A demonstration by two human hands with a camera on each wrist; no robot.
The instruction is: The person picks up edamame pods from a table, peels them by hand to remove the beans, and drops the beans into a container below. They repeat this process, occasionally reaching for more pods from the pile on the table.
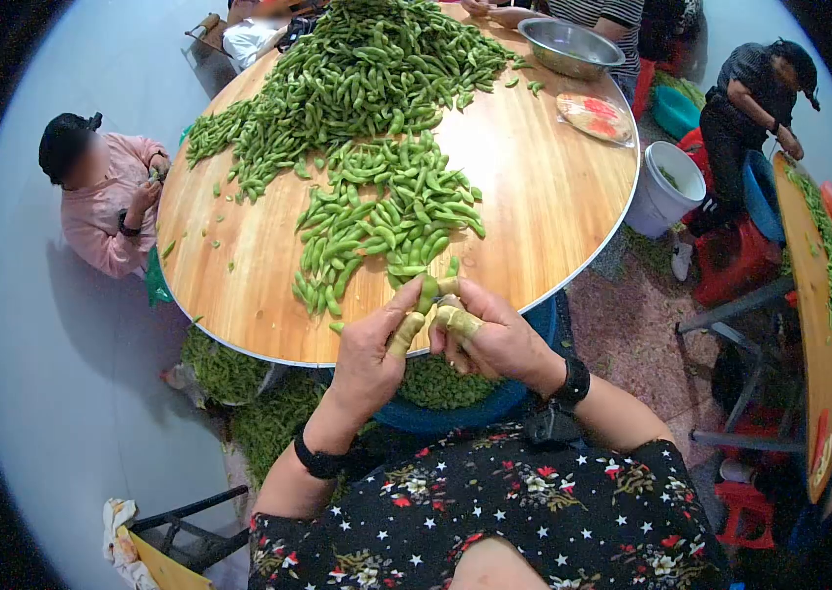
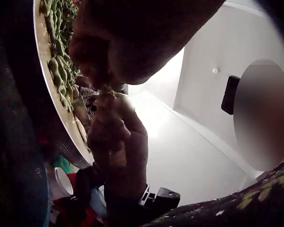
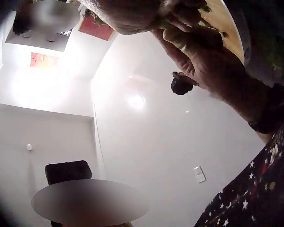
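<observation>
Over the near edge of the round table, both hands meet at a green soybean pod (image 1: 428,294). My left hand (image 1: 369,352) pinches it between thumb and forefinger. The right hand (image 1: 506,332) has its thumb and forefinger closed at the pod's side, its other fingers curled beneath. Tan coverings wrap both thumbs and the right forefinger. Just beyond the fingertips lies a loose spread of pods (image 1: 391,211), running back to a tall heap of pods (image 1: 367,69). Below the hands, a blue tub (image 1: 406,418) holds shelled green beans (image 1: 445,383). Both wrist views are dark around the fingers.
The wooden table (image 1: 553,216) also carries a metal bowl (image 1: 573,47) and a plastic-wrapped packet (image 1: 595,118). A person in pink (image 1: 106,202) sits at the left. A white bucket (image 1: 666,187) stands to the right. Green scraps (image 1: 278,423) lie under the near-left edge.
</observation>
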